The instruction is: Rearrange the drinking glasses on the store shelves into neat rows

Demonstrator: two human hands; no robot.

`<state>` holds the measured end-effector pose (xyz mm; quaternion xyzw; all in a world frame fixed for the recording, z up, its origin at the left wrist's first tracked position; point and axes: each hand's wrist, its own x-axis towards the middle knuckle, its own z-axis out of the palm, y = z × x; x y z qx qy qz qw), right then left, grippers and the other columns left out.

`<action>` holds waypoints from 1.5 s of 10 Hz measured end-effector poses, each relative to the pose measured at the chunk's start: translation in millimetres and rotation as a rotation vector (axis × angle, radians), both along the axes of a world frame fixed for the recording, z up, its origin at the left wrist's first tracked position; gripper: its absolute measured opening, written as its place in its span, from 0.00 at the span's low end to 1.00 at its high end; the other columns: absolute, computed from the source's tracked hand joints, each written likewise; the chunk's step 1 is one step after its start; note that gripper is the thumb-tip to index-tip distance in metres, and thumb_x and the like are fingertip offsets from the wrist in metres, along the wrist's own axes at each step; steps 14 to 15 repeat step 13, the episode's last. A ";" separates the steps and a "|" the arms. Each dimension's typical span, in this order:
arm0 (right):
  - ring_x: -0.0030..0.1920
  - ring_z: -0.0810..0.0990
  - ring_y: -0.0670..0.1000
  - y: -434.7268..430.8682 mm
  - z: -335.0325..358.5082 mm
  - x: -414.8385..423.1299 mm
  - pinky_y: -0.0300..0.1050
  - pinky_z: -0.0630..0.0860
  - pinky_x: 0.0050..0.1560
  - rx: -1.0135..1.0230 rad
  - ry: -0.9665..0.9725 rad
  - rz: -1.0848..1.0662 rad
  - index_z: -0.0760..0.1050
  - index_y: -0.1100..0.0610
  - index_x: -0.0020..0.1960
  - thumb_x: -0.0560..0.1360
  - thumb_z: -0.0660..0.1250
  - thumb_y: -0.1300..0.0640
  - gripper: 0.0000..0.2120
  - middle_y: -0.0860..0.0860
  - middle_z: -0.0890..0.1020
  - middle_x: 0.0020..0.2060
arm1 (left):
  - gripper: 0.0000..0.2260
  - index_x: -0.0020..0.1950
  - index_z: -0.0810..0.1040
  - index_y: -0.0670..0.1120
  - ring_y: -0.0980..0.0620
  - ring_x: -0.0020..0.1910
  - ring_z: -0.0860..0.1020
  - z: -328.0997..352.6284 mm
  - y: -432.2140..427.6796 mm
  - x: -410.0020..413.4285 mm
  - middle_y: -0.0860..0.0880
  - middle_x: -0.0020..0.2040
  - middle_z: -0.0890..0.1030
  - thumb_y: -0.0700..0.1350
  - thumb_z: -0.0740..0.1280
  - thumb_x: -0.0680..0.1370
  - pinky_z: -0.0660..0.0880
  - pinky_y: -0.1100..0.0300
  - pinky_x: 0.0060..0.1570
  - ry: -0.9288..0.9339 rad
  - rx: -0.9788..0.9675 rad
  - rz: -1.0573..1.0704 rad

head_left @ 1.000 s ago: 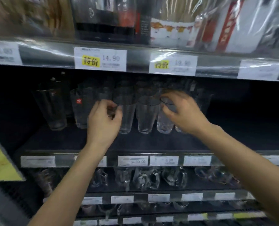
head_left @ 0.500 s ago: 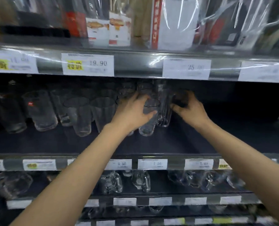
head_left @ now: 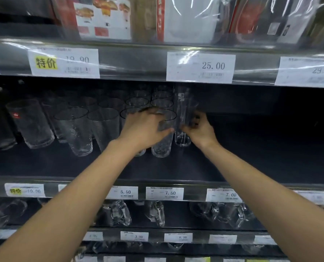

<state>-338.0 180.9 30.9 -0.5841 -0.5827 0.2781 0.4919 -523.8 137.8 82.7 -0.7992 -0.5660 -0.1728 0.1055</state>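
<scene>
Several clear drinking glasses stand in rows on the dark middle shelf (head_left: pixel 176 167). My left hand (head_left: pixel 146 127) wraps around a textured tumbler (head_left: pixel 162 146) in the front row, thumb on its right side. My right hand (head_left: pixel 199 129) grips a tall narrow glass (head_left: pixel 183 118) just right of that tumbler, fingers curled round its far side. More textured tumblers (head_left: pixel 76 131) stand to the left, and a glass with a red logo (head_left: pixel 29 123) sits further left.
The middle shelf is dark and bare to the right of my right hand. Packaged goods (head_left: pixel 185 17) fill the shelf above, behind price tags (head_left: pixel 200 68). Glass mugs (head_left: pixel 155 212) lie on the shelf below. The upper shelf's edge hangs low over the glasses.
The view has shifted right along the shelf. Both hands have closed in on the rightmost glasses, my right hand now round the tall narrow glass and my left on the tumbler beside it.
</scene>
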 end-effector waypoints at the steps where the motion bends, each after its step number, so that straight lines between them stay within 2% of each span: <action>1: 0.58 0.78 0.49 2.4 -10.2 -0.4 0.42 0.75 0.56 0.026 0.004 -0.018 0.65 0.54 0.72 0.73 0.74 0.51 0.32 0.50 0.78 0.59 | 0.22 0.68 0.74 0.58 0.51 0.69 0.71 -0.2 -2.1 0.2 0.57 0.75 0.66 0.66 0.58 0.78 0.71 0.53 0.58 0.001 0.024 -0.005; 3: 0.56 0.78 0.47 1.8 -16.3 2.8 0.37 0.73 0.50 0.053 0.019 0.005 0.66 0.52 0.72 0.73 0.74 0.50 0.31 0.48 0.77 0.57 | 0.22 0.66 0.76 0.59 0.51 0.69 0.72 -3.1 1.8 -0.9 0.57 0.76 0.65 0.67 0.58 0.77 0.70 0.54 0.58 0.014 0.042 0.019; 6: 0.58 0.78 0.49 1.7 -19.8 1.4 0.45 0.77 0.58 0.043 0.041 0.004 0.66 0.53 0.72 0.73 0.75 0.50 0.32 0.50 0.78 0.59 | 0.23 0.67 0.75 0.58 0.52 0.70 0.71 -5.4 3.2 -2.1 0.57 0.76 0.64 0.67 0.57 0.77 0.69 0.53 0.59 0.033 0.040 0.026; 9: 0.61 0.77 0.50 2.9 -20.8 1.1 0.40 0.73 0.55 0.026 0.020 0.006 0.65 0.54 0.73 0.73 0.74 0.48 0.33 0.51 0.77 0.62 | 0.25 0.66 0.76 0.55 0.50 0.71 0.69 -8.2 5.7 -2.0 0.56 0.76 0.65 0.67 0.57 0.77 0.69 0.51 0.60 0.036 0.032 0.034; 11: 0.62 0.76 0.49 1.5 -20.2 4.5 0.39 0.72 0.55 -0.006 -0.033 0.034 0.64 0.54 0.74 0.74 0.73 0.48 0.34 0.52 0.77 0.64 | 0.23 0.63 0.77 0.53 0.50 0.70 0.70 -8.3 3.6 -0.4 0.54 0.75 0.67 0.66 0.58 0.77 0.70 0.52 0.58 0.024 0.055 0.029; 13: 0.55 0.77 0.46 -17.2 -13.2 16.6 0.32 0.70 0.47 0.003 -0.029 0.010 0.69 0.55 0.71 0.75 0.72 0.48 0.27 0.51 0.80 0.59 | 0.22 0.63 0.74 0.50 0.47 0.61 0.76 -7.7 -0.8 3.1 0.51 0.65 0.76 0.63 0.62 0.77 0.69 0.56 0.48 -0.108 0.038 -0.001; 15: 0.55 0.77 0.46 -17.2 -13.2 16.6 0.32 0.70 0.47 0.003 -0.029 0.010 0.69 0.55 0.71 0.75 0.72 0.48 0.27 0.51 0.80 0.59 | 0.22 0.63 0.74 0.50 0.47 0.61 0.76 -7.7 -0.8 3.1 0.51 0.65 0.76 0.63 0.62 0.77 0.69 0.56 0.48 -0.108 0.038 -0.001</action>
